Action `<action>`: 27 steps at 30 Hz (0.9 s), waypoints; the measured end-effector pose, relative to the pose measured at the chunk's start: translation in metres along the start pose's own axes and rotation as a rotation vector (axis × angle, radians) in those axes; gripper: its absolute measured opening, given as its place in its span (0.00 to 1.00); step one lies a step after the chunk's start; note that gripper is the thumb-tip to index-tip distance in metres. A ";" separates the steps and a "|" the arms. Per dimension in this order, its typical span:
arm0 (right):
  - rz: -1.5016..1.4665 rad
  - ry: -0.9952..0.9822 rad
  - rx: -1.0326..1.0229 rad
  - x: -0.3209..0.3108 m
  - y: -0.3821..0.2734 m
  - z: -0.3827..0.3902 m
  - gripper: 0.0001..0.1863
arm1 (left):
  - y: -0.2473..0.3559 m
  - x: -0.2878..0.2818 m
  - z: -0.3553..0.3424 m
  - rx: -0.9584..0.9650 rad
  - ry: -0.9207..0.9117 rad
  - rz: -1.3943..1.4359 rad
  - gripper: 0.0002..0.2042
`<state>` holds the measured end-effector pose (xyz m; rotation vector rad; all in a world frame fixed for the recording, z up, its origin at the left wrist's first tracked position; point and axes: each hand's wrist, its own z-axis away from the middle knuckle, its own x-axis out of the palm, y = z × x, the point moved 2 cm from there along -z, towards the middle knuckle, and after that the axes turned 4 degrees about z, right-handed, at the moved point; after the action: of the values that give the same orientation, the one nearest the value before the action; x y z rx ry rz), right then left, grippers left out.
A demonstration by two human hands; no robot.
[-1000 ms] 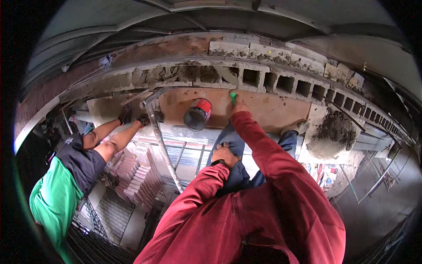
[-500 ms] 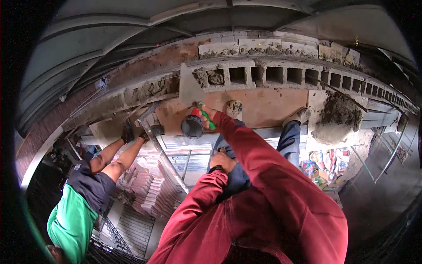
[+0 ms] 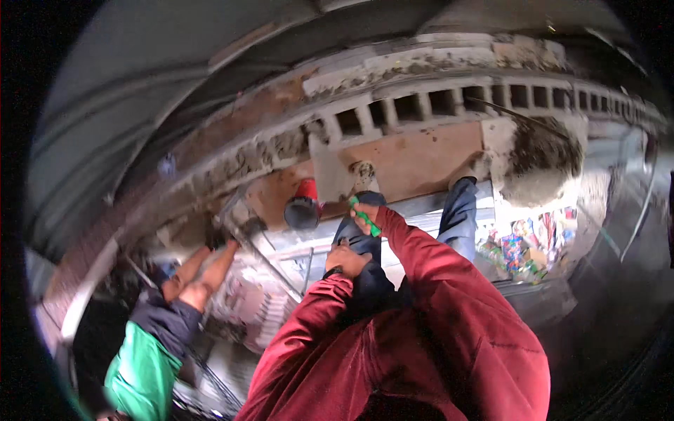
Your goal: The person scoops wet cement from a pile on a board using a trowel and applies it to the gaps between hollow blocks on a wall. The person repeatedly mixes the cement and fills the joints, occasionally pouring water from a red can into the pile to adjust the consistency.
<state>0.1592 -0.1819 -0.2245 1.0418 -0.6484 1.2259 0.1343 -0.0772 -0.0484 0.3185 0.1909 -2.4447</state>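
My right hand (image 3: 365, 219) grips the green handle of a trowel (image 3: 328, 168); its broad pale blade points up and left, just below the row of hollow concrete blocks (image 3: 428, 105). My left hand (image 3: 347, 258) rests on my thigh above the knee, fingers apart and holding nothing. A dark bucket with a red side (image 3: 302, 212) stands left of the trowel on a reddish plank (image 3: 421, 163). My left boot (image 3: 364, 175), smeared with mortar, is beside the blade. Several block openings near the left are filled with mortar.
A co-worker in green (image 3: 144, 361) is at the lower left beside a metal scaffold pole (image 3: 263, 256). Wet mortar (image 3: 537, 158) lies on a pale board at right. Below are stacked pinkish slabs (image 3: 260, 305) and assorted bags (image 3: 523, 249). Curved-looking roof beams (image 3: 151, 144) are overhead.
My right hand with the trowel has risen from the blocks' edge half a second to a second ago, swung left over the bucket, then moved right and down toward my knee. The view has shifted.
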 end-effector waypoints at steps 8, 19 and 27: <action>0.987 0.695 0.199 0.042 -0.057 0.217 0.17 | 0.062 -0.012 0.000 0.130 0.109 -0.168 0.45; 0.217 1.114 -0.727 -0.130 -0.023 0.532 0.08 | 0.308 -0.025 0.005 0.598 0.391 0.168 0.39; -0.345 1.868 -0.713 -0.438 -0.009 0.560 0.22 | 0.483 0.102 0.038 0.616 -0.155 -0.104 0.32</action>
<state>0.1257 -0.8771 -0.3706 -0.7158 0.5632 1.0034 0.3547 -0.5198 -0.0674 0.3850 -0.6379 -2.5663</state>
